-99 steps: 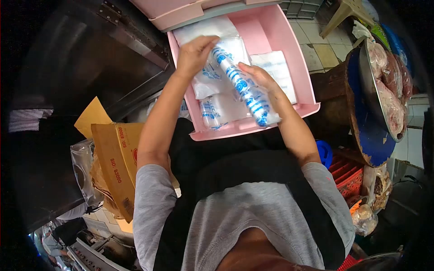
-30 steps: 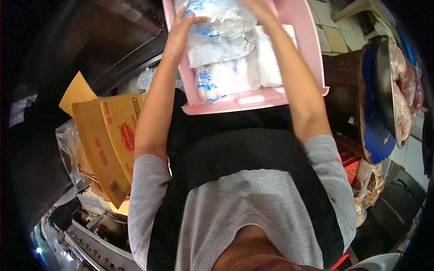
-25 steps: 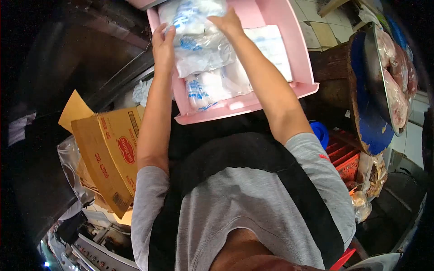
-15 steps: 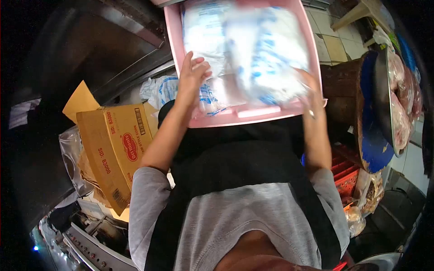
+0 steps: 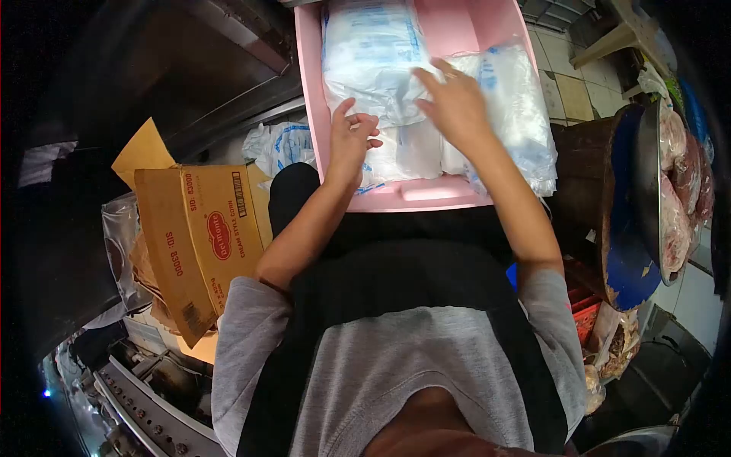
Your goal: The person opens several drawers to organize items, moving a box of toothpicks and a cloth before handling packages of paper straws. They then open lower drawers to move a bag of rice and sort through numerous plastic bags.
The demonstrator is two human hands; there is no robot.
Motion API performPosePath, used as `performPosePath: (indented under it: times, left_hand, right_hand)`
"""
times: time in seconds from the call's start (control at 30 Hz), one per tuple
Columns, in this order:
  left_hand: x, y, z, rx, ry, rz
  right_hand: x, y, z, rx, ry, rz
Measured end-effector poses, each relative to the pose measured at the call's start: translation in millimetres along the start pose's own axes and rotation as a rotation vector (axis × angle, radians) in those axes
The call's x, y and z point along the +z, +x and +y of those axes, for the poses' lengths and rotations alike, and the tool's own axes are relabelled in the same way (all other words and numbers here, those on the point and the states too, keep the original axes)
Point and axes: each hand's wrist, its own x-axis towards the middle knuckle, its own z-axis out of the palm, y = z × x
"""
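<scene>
A pink drawer (image 5: 308, 91) in front of me holds several packs of plastic bags with blue print. At its left lies a large pack (image 5: 373, 57), and my left hand (image 5: 352, 145) is by the near left corner of that pack, fingers apart and loosely bent. My right hand (image 5: 457, 107) reaches over the middle with its fingers spread, the fingertips close to the pack's right edge. Under my right wrist and to its right, a clear-wrapped pack (image 5: 521, 114) leans along the drawer's right wall. A smaller white pack (image 5: 407, 152) sits between my hands, nearer the front.
An open cardboard box (image 5: 205, 236) stands at the left, with a crumpled printed plastic bag (image 5: 285, 145) on the floor behind it. To the right, a metal tray (image 5: 651, 190) of bagged meat (image 5: 674, 206) rests by a blue round top (image 5: 628, 221). A red crate (image 5: 585, 316) is below.
The pack by my right hand has come to rest along the drawer's right side. That hand has let go and moved left, over the middle. Pink drawer bottom now shows at the back.
</scene>
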Motion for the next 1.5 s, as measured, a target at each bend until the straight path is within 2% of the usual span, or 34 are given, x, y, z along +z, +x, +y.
performPosePath:
  times: [0.1, 0.17, 0.2, 0.23, 0.3, 0.33, 0.37, 0.47, 0.5, 0.57, 0.67, 0.73, 0.77, 0.83, 0.9, 0.97, 1.0, 1.03, 1.07, 1.1, 1.13, 1.17, 1.2, 1.23, 1.27, 1.3, 1.37, 1.4, 1.43, 1.5]
  left_hand:
    - [-10.8, 3.8, -20.4, 0.077, 0.07, -0.038]
    - [-18.8, 7.6, -31.7, 0.099, 0.28, -0.144]
    - [-21.8, 5.8, -32.7, 0.145, 0.438, -0.2]
    - [-24.3, 4.4, -34.7, 0.148, 0.433, -0.191]
    - [-25.4, -1.2, -35.3, 0.538, 0.992, -0.332]
    - [-21.8, -1.0, -31.2, 0.48, 1.022, -0.361]
    - [-17.6, 1.0, -28.4, 0.485, 1.02, -0.356]
    - [-4.6, 12.3, -19.4, 0.779, 1.199, -0.28]
    - [1.4, 17.4, -13.5, 0.773, 1.199, -0.276]
    - [15.1, 24.8, 1.7, 0.938, 1.272, -0.09]
    - [22.4, 27.6, 29.6, 0.972, 1.233, 0.029]
    - [16.1, 33.8, 39.6, 1.052, 1.313, 0.105]
    - [12.8, 46.1, 32.8, 1.05, 1.315, 0.106]
    - [7.4, 72.7, 14.0, 1.079, 1.371, -0.036]
    - [10.7, 95.9, 9.1, 0.989, 1.426, -0.089]
    - [22.5, 124.4, 20.5, 0.262, 1.666, -0.295]
    - [22.4, 144.8, 19.8, 0.267, 1.664, -0.296]
    - [17.1, 166.2, 14.4, 0.445, 1.606, -0.308]
    - [12.6, 181.7, 8.0, 0.618, 1.538, -0.319]
    - [11.1, 191.4, 3.9, 0.616, 1.533, -0.324]
    - [9.6, 197.8, -1.0, 0.48, 1.37, -0.352]
    - [7.7, 202.1, -5.7, 0.343, 1.207, -0.373]
    - [5.8, 209.0, -10.5, 0.34, 1.208, -0.375]
    - [5.9, 213.9, -11.1, 0.283, 1.165, -0.393]
    - [6.2, 217.8, -12.5, 0.225, 1.12, -0.41]
    - [5.6, 218.6, -14.1, 0.165, 1.076, -0.428]
    - [3.6, 217.2, -7.3, 0.175, 1.094, -0.477]
    - [1.8, 215.9, -0.9, 0.185, 1.11, -0.523]
    - [1.9, 212.1, 8.4, 0.189, 1.112, -0.516]
    - [6.5, 197.8, 22.1, 0.179, 1.07, -0.6]
  right_hand:
    - [56.0, 45.4, -3.7, -0.081, -0.071, -0.026]
    - [91.4, 68.6, 6.3, -0.261, -0.32, 0.084]
    - [88.3, 74.0, 8.1, -0.29, -0.24, 0.167]
    - [85.3, 79.9, 10.6, -0.3, -0.239, 0.168]
    - [81.6, 89.4, 14.3, -0.413, -0.254, 0.058]
    - [83.1, 93.3, 14.6, -0.419, -0.257, 0.061]
    - [84.2, 96.7, 14.4, -0.42, -0.266, 0.091]
    - [76.2, 115.5, 12.5, -0.382, -0.202, 0.121]
    - [69.8, 121.3, 10.8, -0.329, -0.127, 0.116]
    - [55.5, 128.6, 5.9, -0.31, -0.163, 0.056]
    - [38.7, 135.4, 1.1, -0.263, -0.182, 0.038]
    - [40.9, 133.6, 4.7, -0.334, -0.097, 0.162]
    - [41.6, 132.6, 5.3, -0.336, -0.094, 0.161]
    - [39.5, 130.3, 5.7, -0.293, -0.085, 0.089]
    - [44.8, 125.3, 10.3, -0.298, -0.073, 0.127]
    - [47.7, 121.5, 15.1, -0.311, -0.075, 0.174]
    - [49.8, 117.1, 15.0, -0.256, -0.068, 0.149]
    - [50.6, 111.6, 13.3, -0.202, -0.057, 0.121]
    - [44.5, 101.5, 9.2, -0.188, -0.027, 0.185]
    - [36.0, 89.5, 8.6, -0.209, -0.003, 0.197]
    - [28.1, 74.1, 7.3, -0.225, 0.023, 0.206]
    - [21.2, 53.6, -1.0, -0.176, 0.031, -0.07]
    - [19.4, 40.1, -6.2, -0.129, 0.039, -0.34]
    - [27.2, 28.3, -11.4, -0.29, 0.092, -0.443]
    - [33.1, 18.9, -15.2, -0.374, 0.003, -0.768]
    - [48.8, 14.9, -12.5, -0.372, 0.005, -0.769]
    - [94.1, 12.4, -3.8, -0.509, 0.259, -0.027]
    - [80.1, 29.7, -7.9, -0.21, 0.396, -0.239]
    - [89.0, 39.2, -2.7, -0.217, 0.395, -0.235]
    - [108.7, 55.4, 11.9, -0.37, 0.241, 0.069]
